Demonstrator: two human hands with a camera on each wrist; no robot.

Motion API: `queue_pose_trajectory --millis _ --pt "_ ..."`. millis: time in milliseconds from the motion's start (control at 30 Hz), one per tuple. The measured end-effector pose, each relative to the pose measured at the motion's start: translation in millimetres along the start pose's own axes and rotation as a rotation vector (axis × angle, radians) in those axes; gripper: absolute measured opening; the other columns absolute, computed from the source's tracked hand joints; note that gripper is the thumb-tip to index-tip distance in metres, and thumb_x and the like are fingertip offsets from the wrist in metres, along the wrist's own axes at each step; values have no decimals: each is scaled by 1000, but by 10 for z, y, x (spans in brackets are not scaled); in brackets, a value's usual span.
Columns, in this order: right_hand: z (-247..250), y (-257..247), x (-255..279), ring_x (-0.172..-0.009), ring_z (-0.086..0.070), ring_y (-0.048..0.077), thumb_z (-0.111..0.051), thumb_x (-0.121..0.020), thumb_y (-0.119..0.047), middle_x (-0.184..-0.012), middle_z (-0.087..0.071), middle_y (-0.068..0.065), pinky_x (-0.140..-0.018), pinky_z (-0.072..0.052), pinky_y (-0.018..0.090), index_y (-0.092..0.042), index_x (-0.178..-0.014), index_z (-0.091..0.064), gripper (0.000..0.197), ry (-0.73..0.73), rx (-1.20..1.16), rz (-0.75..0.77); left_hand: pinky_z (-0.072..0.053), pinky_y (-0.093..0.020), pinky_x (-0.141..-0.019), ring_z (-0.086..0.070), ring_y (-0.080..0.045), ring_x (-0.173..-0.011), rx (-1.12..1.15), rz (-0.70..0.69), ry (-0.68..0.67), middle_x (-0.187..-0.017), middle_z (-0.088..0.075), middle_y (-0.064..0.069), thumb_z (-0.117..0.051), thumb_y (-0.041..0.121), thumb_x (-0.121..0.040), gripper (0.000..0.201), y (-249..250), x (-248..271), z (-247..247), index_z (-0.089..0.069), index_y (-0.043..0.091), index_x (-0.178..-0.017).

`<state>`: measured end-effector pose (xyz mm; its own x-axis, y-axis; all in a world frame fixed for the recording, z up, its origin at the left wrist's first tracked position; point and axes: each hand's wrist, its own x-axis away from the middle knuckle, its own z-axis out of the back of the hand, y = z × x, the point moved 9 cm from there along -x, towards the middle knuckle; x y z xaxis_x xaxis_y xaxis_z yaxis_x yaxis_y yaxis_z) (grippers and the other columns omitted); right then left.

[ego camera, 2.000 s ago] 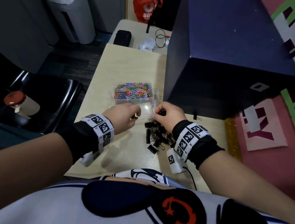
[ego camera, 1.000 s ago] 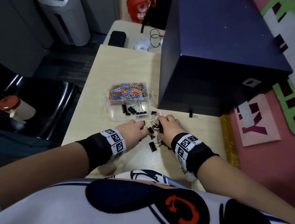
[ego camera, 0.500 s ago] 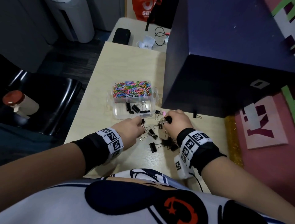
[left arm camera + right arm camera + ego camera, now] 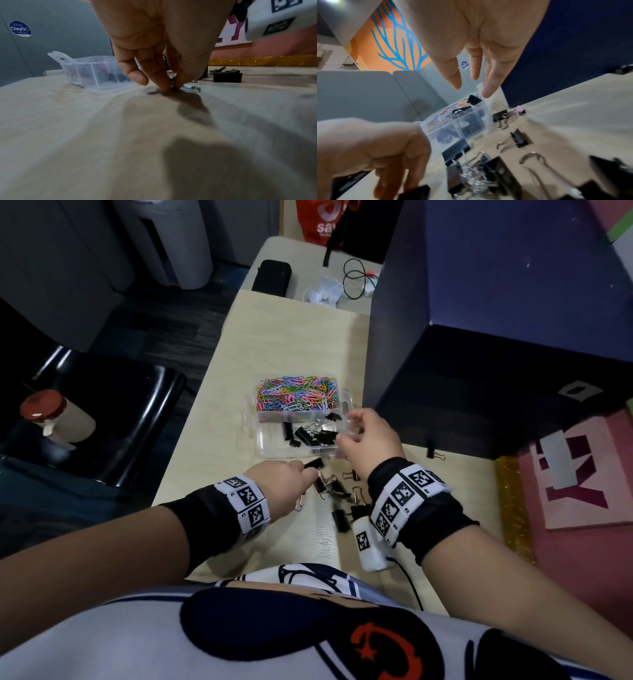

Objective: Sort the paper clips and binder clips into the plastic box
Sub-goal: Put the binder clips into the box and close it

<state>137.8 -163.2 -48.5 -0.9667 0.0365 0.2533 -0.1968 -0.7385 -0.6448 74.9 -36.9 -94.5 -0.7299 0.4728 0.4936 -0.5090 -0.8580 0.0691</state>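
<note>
Near the centre of the head view we see the plastic box (image 4: 301, 451) standing on the pale table (image 4: 274, 337), its far compartment heaped with coloured paper clips (image 4: 297, 395) and its near compartment holding several black binder clips (image 4: 310, 434). Our right hand (image 4: 371, 436) hovers over the box's right edge with its fingers (image 4: 489, 83) loosely spread and nothing between them; in the right wrist view a single black clip (image 4: 473, 99) shows just below the fingertips, above the box, and touches neither finger. Our left hand (image 4: 281, 479) sits lower, just below the box in the frame, its fingertips (image 4: 164, 82) pressed together on the table and pinching a small binder clip (image 4: 313, 463) (the left wrist view shows only a dark sliver of it and a wire handle beside the fingers). More loose binder clips (image 4: 339, 494) lie scattered on the table between the two wrists, a few of them tangled by their wire handles. One stray clip (image 4: 433, 453) lies apart at the right, at the foot of the big dark blue box (image 4: 496, 337) that fills the upper right of the frame. At the left edge a brown-capped bottle (image 4: 51, 419) lies on a black chair (image 4: 113, 419).
</note>
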Motion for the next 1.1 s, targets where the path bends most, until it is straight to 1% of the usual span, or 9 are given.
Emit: queue_pose_trajectory --millis 100,167,267,333,567,667,800,933,1100 --pt "78 144 -9 -94 -54 16 -55 -93 -25 -126 -48 4 -84 -43 25 -20 -122 -52 30 14 115 -59 -44 -36 -61 -59 -30 -83 21 38 12 -107 -52 -10 -47 9 -87 37 -69 15 18 -39 14 -123" --pt "44 217 -1 -107 -52 21 -50 -94 -23 -133 -44 5 -91 -43 30 -20 -129 -49 35 -47 254 -57 -44 -36 -61 -60 -30 -83 21 39 13 -109 -51 -10 -46 10 -88 39 -101 21 21 -39 15 -126" --pt "-200 285 74 -134 -32 27 -52 -92 -27 -151 -30 1 -108 -32 37 -26 -145 -31 57 -258 484 48 -43 -34 -59 -60 -30 -82 -19 19 -26 -111 -47 -10 -47 10 -89 33 -118 30 -2 -47 12 -122" --pt "-299 338 143 -139 -24 26 -58 -89 -34 -156 -20 -5 -110 -30 38 -30 -147 -25 67 -319 557 85 -44 -34 -60 -60 -30 -82 -27 12 -48 -110 -46 -10 -48 8 -89 29 -115 35 -9 -50 10 -117" --pt "-376 315 190 -117 -39 28 -46 -93 -11 -128 -41 6 -89 -43 38 -18 -124 -45 31 -267 604 107 -48 -37 -68 -60 -29 -89 -7 19 -22 -111 -51 -8 -44 20 -95 20 -117 42 97 -51 11 -112" --pt "-390 341 190 -111 -42 26 -47 -88 -2 -119 -44 5 -86 -46 37 -17 -113 -49 29 -274 572 83 -45 -34 -72 -58 -27 -97 77 43 108 -113 -53 -6 -45 29 -96 24 -186 52 321 -52 13 -111" --pt "-335 393 189 -106 -50 26 -55 -85 -9 -113 -48 5 -86 -46 34 -17 -104 -56 21 -253 504 35 -46 -32 -74 -57 -22 -92 186 114 310 -111 -56 -3 -51 33 -93 22 -466 87 633 -54 16 -107" --pt "-89 357 153 -89 -53 18 -63 -83 -16 -107 -50 1 -78 -42 24 -18 -93 -62 11 -120 323 -26 -48 -35 -80 -59 -27 -97 306 219 400 -113 -56 -6 -54 30 -91 24 -748 123 753 -56 17 -112" --pt "249 -64 123 -91 -60 13 -62 -87 -24 -105 -55 -2 -88 -49 26 -20 -99 -64 13 118 66 135 -48 -36 -79 -57 -28 -99 263 155 434 -115 -53 -7 -53 26 -90 26 -584 126 771 -55 16 -114"
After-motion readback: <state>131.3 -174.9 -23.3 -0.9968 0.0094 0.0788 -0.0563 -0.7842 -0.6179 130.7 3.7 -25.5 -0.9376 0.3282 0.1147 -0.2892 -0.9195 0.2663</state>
